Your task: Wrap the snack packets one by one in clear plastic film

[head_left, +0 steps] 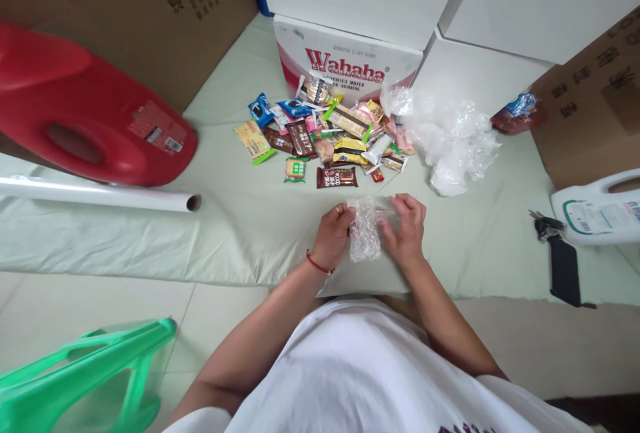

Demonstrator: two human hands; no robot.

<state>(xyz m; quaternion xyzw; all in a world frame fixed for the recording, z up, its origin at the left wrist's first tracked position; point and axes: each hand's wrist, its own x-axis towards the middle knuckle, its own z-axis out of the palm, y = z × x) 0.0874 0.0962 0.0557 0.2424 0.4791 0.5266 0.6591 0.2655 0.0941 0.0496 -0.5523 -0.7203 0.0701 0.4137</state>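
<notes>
A crinkled piece of clear plastic, like a small bag or bubble wrap [365, 233], is held just above the pale green cloth near the table's front edge. My left hand [333, 236], with a red string bracelet at the wrist, pinches its left edge between thumb and fingers. On the other side, my right hand [407, 227] has its thumb and curved fingers apart, close to a thin clear flap of the plastic. Whether those fingertips touch the flap is hard to see. Beyond both hands lies a heap of wrapped snacks [350, 123], with a brown cocoa packet [337, 177] nearest.
Crumpled clear bags [450, 133] lie right of the snacks, before a Wahaha carton [345, 59]. A red jug [100, 113] and a white roll [125, 196] lie left. Keys [545, 225], a black phone-like object [564, 269] and a white bottle [600, 209] are right. A green stool [100, 359] stands below.
</notes>
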